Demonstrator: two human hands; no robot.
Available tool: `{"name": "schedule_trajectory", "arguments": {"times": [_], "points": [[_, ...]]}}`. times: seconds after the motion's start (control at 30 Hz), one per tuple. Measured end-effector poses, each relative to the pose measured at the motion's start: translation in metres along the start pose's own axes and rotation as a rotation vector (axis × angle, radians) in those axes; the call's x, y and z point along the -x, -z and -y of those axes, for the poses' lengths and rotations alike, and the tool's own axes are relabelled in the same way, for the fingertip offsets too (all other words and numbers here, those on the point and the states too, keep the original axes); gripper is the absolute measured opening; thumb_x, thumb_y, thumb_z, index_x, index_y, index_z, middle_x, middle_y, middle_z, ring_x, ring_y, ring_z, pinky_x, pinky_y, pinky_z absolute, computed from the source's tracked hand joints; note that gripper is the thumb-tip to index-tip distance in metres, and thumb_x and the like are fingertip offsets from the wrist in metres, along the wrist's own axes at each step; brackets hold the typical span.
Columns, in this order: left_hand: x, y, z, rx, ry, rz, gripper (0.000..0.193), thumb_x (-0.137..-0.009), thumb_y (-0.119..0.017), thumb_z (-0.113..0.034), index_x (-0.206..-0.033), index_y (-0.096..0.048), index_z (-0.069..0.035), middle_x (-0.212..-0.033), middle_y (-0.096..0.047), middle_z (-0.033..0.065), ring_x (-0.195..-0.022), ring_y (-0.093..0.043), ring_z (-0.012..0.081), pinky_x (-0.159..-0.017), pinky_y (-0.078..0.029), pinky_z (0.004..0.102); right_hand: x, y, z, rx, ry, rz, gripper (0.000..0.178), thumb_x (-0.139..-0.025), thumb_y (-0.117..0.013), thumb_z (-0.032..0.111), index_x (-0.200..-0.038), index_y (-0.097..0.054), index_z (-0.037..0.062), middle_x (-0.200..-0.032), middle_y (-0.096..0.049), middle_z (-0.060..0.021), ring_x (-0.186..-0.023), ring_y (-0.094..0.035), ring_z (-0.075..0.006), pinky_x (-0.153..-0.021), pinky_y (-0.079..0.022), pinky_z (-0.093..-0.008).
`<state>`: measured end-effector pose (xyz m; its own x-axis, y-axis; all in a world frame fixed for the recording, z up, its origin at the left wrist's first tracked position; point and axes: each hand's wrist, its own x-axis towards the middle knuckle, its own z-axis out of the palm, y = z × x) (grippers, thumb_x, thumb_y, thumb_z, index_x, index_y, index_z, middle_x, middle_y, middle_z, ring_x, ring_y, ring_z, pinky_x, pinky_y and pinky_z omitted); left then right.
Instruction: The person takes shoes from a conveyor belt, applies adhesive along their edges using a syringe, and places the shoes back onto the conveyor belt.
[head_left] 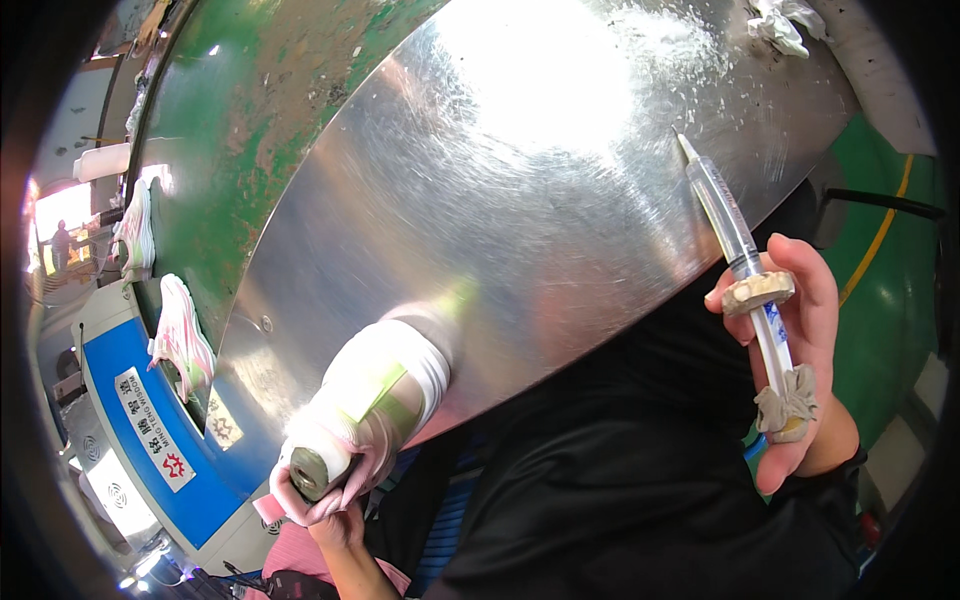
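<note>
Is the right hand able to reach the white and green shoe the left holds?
Probably yes: nothing seems to block the space over the black clothing between the right hand and that white and green shoe, though the hand holds a clear plastic syringe.

Glare whitens the metal tabletop (380, 220), 1 yellow line (877, 248) crosses green floor (895, 310), and perhaps a window (64, 215) glows left.
</note>
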<state>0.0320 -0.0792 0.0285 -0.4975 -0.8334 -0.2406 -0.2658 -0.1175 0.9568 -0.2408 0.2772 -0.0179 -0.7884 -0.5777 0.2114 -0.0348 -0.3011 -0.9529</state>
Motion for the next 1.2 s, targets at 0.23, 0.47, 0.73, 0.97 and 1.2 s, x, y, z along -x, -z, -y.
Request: {"name": "schedule_trajectory", "arguments": {"times": [0.23,0.47,0.73,0.97,1.2], "points": [[-0.016,-0.012,-0.006,-0.387,-0.237,0.007,0.045,-0.071,-0.065,-0.007,-0.109,-0.040,-0.005,-0.115,-0.055,0.0277,-0.107,-0.054,0.0344,-0.096,-0.043,0.0466,-0.005,0.006,0.019,0.056,-0.058,0.126,0.128,-0.046,-0.091,0.051,-0.136,-0.023,-0.0084,-0.119,-0.045,-0.0154,-0.105,-0.052,-0.0194,-0.091,-0.042,-0.0306],[-0.025,-0.004,0.000,-0.245,-0.336,-0.002,0.051,-0.071,-0.077,-0.017,-0.109,-0.048,0.001,-0.102,-0.058,0.0132,-0.091,-0.057,0.0212,-0.081,-0.048,0.0346,-0.012,-0.034,0.027,-0.421,-0.243,0.223,0.090,-0.058,-0.083,0.056,-0.121,-0.048,0.0024,-0.105,-0.061,-0.0156,-0.091,-0.060,-0.0216,-0.071,-0.042,-0.0300],[-0.020,0.016,0.010,-0.275,-0.372,0.045,0.063,-0.063,-0.077,-0.025,-0.109,-0.045,0.004,-0.106,-0.057,0.0229,-0.095,-0.059,0.0292,-0.087,-0.048,0.0404,-0.024,-0.055,0.006,-0.635,-0.310,0.428,0.090,-0.068,-0.072,0.062,-0.127,-0.048,-0.0017,-0.114,-0.060,-0.0189,-0.094,-0.059,-0.0240,-0.071,-0.038,-0.0300],[-0.021,0.035,0.017,-0.330,-0.445,0.099,0.074,-0.057,-0.077,-0.032,-0.110,-0.043,0.008,-0.110,-0.056,0.0314,-0.099,-0.060,0.0363,-0.092,-0.047,0.0455,-0.026,-0.065,0.000,-0.623,-0.346,0.459,0.091,-0.068,-0.072,0.062,-0.127,-0.048,-0.0030,-0.112,-0.060,-0.0177,-0.095,-0.060,-0.0239,-0.073,-0.038,-0.0304],[-0.014,0.053,0.027,-0.514,-0.537,0.178,0.112,-0.059,-0.082,-0.054,-0.139,-0.022,-0.004,-0.138,-0.034,0.0055,-0.125,-0.037,0.0194,-0.107,-0.035,0.0347,-0.031,-0.069,-0.002,-0.597,-0.329,0.446,0.091,-0.068,-0.071,0.062,-0.126,-0.048,-0.0038,-0.112,-0.060,-0.0172,-0.096,-0.058,-0.0237,-0.073,-0.039,-0.0306]]}}
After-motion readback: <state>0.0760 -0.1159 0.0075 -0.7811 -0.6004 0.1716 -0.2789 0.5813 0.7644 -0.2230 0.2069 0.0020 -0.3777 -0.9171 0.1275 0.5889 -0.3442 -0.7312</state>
